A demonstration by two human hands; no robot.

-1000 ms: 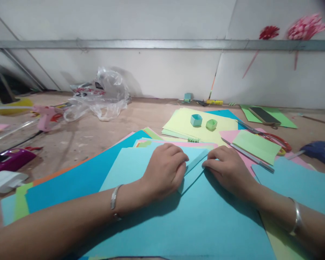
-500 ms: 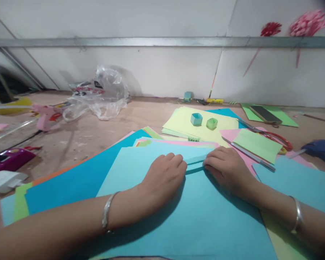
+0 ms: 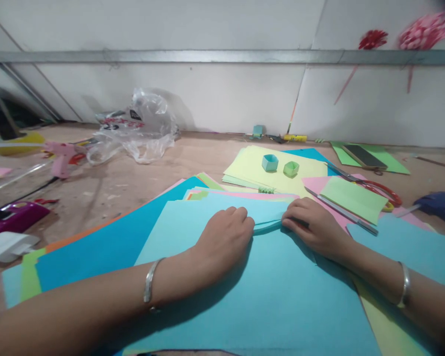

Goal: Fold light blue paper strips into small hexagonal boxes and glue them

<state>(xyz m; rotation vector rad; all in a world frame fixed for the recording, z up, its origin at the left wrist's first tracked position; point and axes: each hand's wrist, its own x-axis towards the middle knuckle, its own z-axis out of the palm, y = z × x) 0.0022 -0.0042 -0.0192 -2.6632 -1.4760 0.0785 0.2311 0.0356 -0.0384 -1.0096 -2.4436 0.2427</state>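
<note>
Two bare hands meet over a large light-blue sheet (image 3: 274, 301) spread on a worktable, working a narrow piece of folded blue paper (image 3: 267, 229) that spans the gap between them. The left hand (image 3: 226, 240) has its fingers curled together on one end; its thumb is hidden from me. The right hand (image 3: 313, 222) pinches the other end between thumb and fingers. The middle of the piece shows as a slightly bowed double edge, so the fold looks not quite flat. To my eye, good work here means keeping both ends level, lining up the edges before pressing, then creasing outward from the middle with even pressure against the sheets beneath. Pulling unevenly could skew the fold or wrinkle the paper. Beyond the hands, a small blue paper cup (image 3: 270, 163) and a green paper cup (image 3: 291, 169) sit side by side on pale yellow sheets (image 3: 241, 165); scissors (image 3: 359, 181) lie to their right.
</note>
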